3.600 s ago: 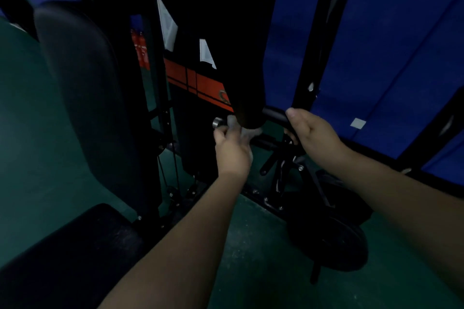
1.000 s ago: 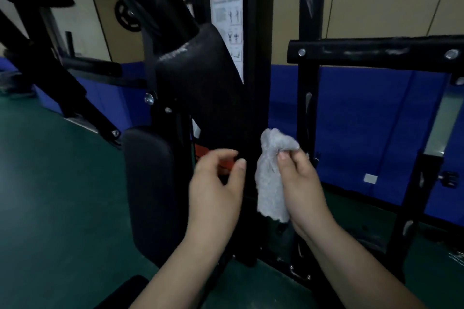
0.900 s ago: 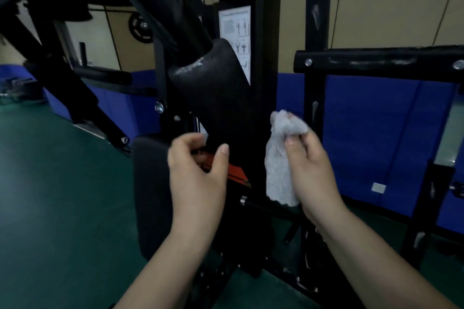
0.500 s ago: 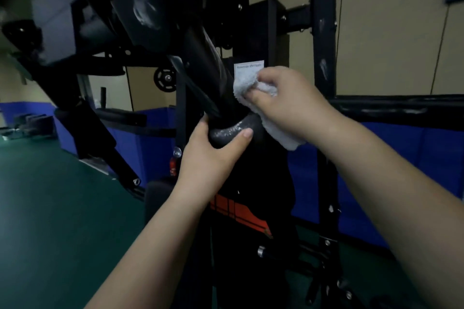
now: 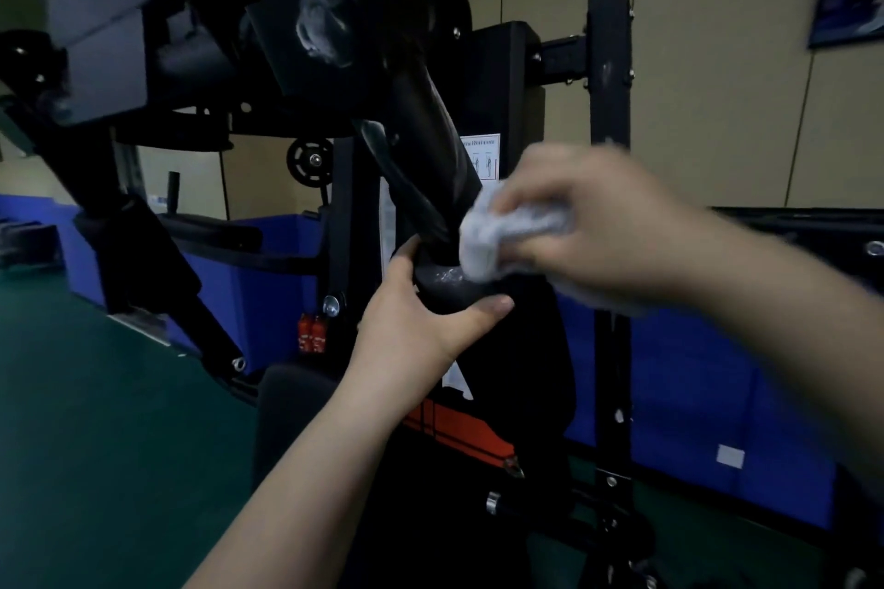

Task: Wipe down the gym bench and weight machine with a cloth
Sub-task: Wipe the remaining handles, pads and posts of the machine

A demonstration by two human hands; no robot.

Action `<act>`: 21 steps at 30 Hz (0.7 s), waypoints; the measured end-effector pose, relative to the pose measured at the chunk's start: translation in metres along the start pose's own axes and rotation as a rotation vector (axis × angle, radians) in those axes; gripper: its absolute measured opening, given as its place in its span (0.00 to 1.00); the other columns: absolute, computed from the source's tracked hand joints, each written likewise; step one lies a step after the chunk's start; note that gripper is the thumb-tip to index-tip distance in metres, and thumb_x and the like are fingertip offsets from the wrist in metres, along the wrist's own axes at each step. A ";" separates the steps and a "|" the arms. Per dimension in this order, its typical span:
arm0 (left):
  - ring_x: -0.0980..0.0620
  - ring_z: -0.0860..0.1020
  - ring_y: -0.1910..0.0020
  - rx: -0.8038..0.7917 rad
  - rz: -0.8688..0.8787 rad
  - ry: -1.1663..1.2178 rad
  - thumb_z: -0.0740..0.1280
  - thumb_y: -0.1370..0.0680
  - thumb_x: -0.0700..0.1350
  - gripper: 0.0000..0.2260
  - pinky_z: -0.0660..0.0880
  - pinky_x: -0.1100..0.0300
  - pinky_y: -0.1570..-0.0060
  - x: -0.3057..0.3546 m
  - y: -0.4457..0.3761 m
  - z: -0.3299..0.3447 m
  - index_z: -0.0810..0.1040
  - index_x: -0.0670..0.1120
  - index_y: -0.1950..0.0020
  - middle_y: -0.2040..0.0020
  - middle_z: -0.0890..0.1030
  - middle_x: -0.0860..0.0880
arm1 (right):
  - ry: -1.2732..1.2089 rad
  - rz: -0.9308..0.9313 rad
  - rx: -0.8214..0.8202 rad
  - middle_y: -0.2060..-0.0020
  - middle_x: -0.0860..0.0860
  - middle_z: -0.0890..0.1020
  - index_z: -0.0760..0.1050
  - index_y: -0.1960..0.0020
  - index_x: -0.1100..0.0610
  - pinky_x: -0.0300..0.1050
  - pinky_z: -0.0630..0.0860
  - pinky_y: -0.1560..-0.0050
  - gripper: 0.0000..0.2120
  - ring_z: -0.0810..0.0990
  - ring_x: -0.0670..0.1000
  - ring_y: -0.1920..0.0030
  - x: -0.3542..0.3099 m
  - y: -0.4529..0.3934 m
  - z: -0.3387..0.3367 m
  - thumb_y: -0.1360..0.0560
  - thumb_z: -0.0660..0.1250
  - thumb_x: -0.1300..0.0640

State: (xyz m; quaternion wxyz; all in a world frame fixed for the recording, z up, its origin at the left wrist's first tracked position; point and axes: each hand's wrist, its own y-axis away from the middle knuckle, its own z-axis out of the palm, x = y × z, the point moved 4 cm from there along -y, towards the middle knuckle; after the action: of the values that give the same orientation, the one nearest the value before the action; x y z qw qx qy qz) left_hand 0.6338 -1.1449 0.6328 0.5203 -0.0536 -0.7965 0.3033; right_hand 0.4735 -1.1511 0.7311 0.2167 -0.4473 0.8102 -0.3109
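White cloth, bunched in your right hand, has slid down the padded arm to just above your left hand gripping its lower end; wiping continues.

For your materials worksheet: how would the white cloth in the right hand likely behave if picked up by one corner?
The cloth looks bunched and creased inside the right hand, so it is probably floppy and would hang limp. It crumples small, which suggests it is light. Its fuzzy surface likely resists slipping.
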 end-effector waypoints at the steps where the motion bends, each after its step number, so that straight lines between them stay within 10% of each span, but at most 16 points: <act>1: 0.59 0.72 0.37 -0.010 -0.006 -0.009 0.77 0.37 0.59 0.43 0.71 0.63 0.38 -0.001 -0.001 0.000 0.61 0.56 0.26 0.37 0.75 0.59 | 0.027 -0.007 -0.017 0.58 0.41 0.74 0.78 0.54 0.42 0.39 0.71 0.57 0.05 0.75 0.43 0.56 0.000 0.000 0.009 0.29 0.69 0.52; 6: 0.56 0.73 0.36 -0.004 0.000 -0.021 0.77 0.39 0.60 0.43 0.71 0.57 0.36 -0.004 -0.005 -0.001 0.63 0.56 0.28 0.37 0.75 0.57 | 0.188 0.247 0.185 0.61 0.43 0.74 0.76 0.60 0.43 0.43 0.70 0.60 0.04 0.76 0.49 0.56 0.039 -0.009 -0.011 0.28 0.67 0.51; 17: 0.57 0.74 0.38 0.046 0.000 0.012 0.79 0.39 0.57 0.42 0.72 0.60 0.39 -0.006 -0.004 0.000 0.65 0.55 0.29 0.38 0.76 0.57 | 0.234 0.218 0.019 0.47 0.50 0.78 0.78 0.44 0.55 0.45 0.72 0.46 0.11 0.76 0.53 0.44 0.040 -0.034 0.012 0.26 0.65 0.61; 21: 0.59 0.74 0.40 0.054 -0.005 0.042 0.78 0.39 0.57 0.41 0.71 0.66 0.44 -0.006 -0.001 0.000 0.65 0.56 0.29 0.40 0.76 0.59 | 0.124 0.144 0.028 0.53 0.48 0.80 0.78 0.53 0.51 0.47 0.75 0.50 0.03 0.78 0.49 0.51 0.020 -0.013 0.007 0.26 0.68 0.56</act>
State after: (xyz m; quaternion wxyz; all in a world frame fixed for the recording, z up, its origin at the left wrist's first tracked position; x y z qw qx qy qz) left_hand 0.6368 -1.1481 0.6283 0.5390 -0.0440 -0.7769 0.3224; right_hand 0.4756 -1.1755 0.7332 0.1942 -0.3646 0.8477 -0.3329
